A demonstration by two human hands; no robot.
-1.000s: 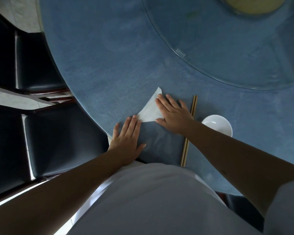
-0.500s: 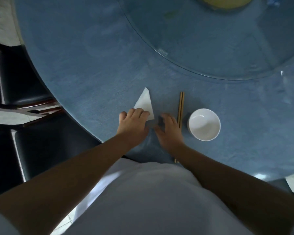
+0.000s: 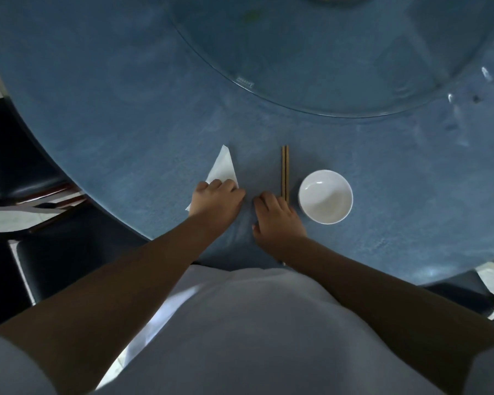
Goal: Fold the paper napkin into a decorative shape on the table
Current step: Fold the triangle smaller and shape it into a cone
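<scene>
Both hands drawn back, fingers curled: left hand grips napkin base; right hand beside chopsticks, grip unclear.

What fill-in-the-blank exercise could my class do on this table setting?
1. The left hand has its curled fingers on a folded white ____.
2. Beside the chopsticks stands an empty white ____.
3. The table has a surface that is ____ in colour.

Missing words: napkin; bowl; blue.
</scene>
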